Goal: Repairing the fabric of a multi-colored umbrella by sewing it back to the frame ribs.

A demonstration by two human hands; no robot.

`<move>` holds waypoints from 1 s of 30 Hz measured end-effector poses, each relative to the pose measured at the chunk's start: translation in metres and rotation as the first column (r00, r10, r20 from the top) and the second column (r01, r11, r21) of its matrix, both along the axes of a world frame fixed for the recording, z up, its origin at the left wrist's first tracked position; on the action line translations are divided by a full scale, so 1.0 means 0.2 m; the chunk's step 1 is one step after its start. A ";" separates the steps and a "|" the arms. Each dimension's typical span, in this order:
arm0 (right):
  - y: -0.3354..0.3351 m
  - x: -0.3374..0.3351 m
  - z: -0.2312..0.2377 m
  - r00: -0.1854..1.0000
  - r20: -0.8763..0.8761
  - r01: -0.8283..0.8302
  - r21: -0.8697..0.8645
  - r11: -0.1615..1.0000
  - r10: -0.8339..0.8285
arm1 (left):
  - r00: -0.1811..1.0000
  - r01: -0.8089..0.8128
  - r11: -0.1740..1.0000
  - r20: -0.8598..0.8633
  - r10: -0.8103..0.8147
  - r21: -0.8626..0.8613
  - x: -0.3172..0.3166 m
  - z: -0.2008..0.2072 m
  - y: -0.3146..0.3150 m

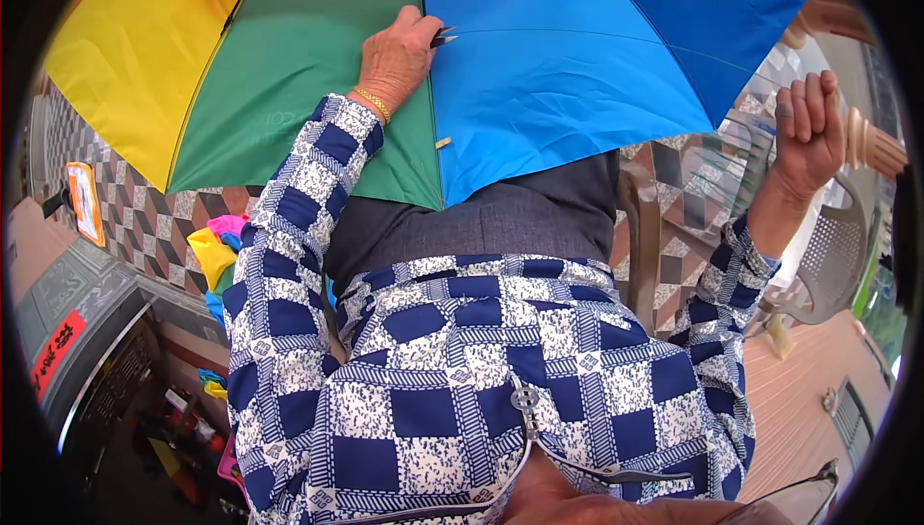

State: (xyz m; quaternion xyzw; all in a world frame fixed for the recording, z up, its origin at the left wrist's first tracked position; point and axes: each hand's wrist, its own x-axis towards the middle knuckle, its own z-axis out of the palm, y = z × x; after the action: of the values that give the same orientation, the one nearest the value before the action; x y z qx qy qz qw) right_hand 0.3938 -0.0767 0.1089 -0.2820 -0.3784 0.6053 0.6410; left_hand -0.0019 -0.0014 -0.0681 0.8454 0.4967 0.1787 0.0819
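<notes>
A multicoloured umbrella canopy [539, 92] spreads over my lap, with yellow, green and blue panels divided by dark ribs. My left hand [399, 53] is closed at the rib between the green and light blue panels. From its fingers stick out the dark, pointed tips of a small tool [443, 37], whose kind I cannot make out. A thin thread [577, 32] runs taut from there across the blue panels. Raised off to the right, beyond the canopy's edge, my right hand [808, 135] is closed on the thread's far end. Whether it also holds a needle is hidden.
Folded coloured cloth [217, 251] lies by my left arm. A perforated plastic chair [823, 251] stands at the right, near a turned pinkish post [876, 145]. An orange-framed board [85, 203] is at the far left, over patterned floor tiles [125, 154].
</notes>
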 end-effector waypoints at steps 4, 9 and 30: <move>-0.03 -0.05 0.04 1.000 -0.022 0.008 0.063 0.998 -0.007 | 1.000 0.023 0.999 0.014 -0.023 -0.025 0.00 0.02 -0.02; -0.05 -0.07 0.07 1.000 0.024 -0.020 0.066 0.998 0.018 | 1.000 -0.006 1.000 -0.016 0.005 -0.022 -0.07 0.08 -0.03; -0.16 -0.15 0.12 0.996 0.082 -0.040 0.103 0.994 0.031 | 0.931 0.039 0.986 -0.351 -0.096 -0.165 0.01 0.16 0.01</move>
State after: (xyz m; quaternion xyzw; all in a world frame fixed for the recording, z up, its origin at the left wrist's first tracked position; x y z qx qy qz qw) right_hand 0.3645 -0.1081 0.1331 -0.2656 -0.4400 0.5842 0.6281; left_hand -0.0003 -0.0001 -0.0354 0.8714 0.4862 -0.0202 0.0615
